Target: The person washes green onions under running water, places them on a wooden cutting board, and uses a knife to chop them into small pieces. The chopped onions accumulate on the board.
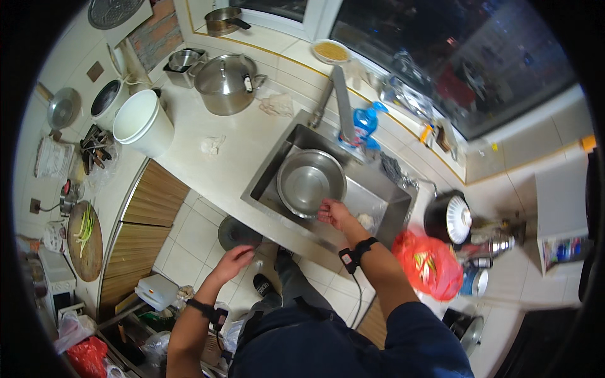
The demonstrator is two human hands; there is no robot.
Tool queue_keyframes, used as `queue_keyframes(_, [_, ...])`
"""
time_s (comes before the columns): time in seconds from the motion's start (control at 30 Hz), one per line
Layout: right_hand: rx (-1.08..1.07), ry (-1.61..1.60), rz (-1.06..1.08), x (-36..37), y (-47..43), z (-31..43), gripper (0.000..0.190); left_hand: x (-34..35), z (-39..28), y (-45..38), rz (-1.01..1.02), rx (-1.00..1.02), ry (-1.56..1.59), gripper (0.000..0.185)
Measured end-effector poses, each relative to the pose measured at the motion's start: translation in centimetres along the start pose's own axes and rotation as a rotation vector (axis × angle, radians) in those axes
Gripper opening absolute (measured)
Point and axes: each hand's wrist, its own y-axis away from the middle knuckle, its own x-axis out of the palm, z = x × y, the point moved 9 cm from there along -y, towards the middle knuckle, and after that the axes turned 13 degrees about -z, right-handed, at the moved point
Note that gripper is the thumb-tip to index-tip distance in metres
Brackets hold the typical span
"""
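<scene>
A stainless-steel basin [309, 175] rests in the steel sink [373, 189]. At its near rim is my right hand [334, 214], with curled fingers; whether they grip the rim or only hover over it cannot be told. A small pale lump [365, 220] lies on the sink floor right of that hand. My left hand [234, 263] hangs in front of the counter, above the tiled floor [196, 236], holding nothing visible. Beyond it on the floor stands a dark round container [239, 233]. Over the sink stands a grey faucet [345, 106].
A lidded steel pot [224, 85] and a white bucket [144, 124] stand on the counter to the left. Behind the sink is a blue bottle [365, 124]. A red plastic bag [427, 269] sits to the right. Chopped greens [85, 229] lie on a round cutting board [87, 262] at far left.
</scene>
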Motion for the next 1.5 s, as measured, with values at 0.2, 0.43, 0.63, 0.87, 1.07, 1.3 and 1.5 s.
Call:
queue_keyframes(0.2, [0.141,0.058,-0.142,1.9,-10.0,0.1,0.053,10.1,-8.0,-12.7,0.061,-0.136,0.116,0.044])
queue_keyframes(0.43, [-0.691,1.099,-0.395,2.4,-15.5,2.8,0.036,15.7,-2.3,-22.4,-0.111,-0.330,0.322,0.045])
queue_keyframes(0.63, [-0.027,-0.205,0.456,11.2,-9.3,0.7,0.039,15.8,3.6,-27.4,-0.459,-0.287,0.450,0.052])
queue_keyframes(0.87, [-0.452,0.266,0.206,12.5,-0.3,5.6,0.058,21.4,5.1,-32.0,-0.425,-0.506,1.077,0.066])
queue_keyframes(1.07, [-0.551,0.317,-0.141,7.9,-4.8,6.9,0.057,24.6,-0.6,-28.1,-0.313,-0.517,0.750,0.071])
queue_keyframes(1.3, [-0.841,0.813,-0.196,7.7,-6.6,7.1,0.057,25.3,-1.8,-25.7,-0.075,-0.614,1.086,0.070])
queue_keyframes(1.5, [-0.710,1.074,-0.433,3.0,-15.9,3.8,0.045,19.9,0.2,-26.7,-0.255,-0.521,0.906,0.070])
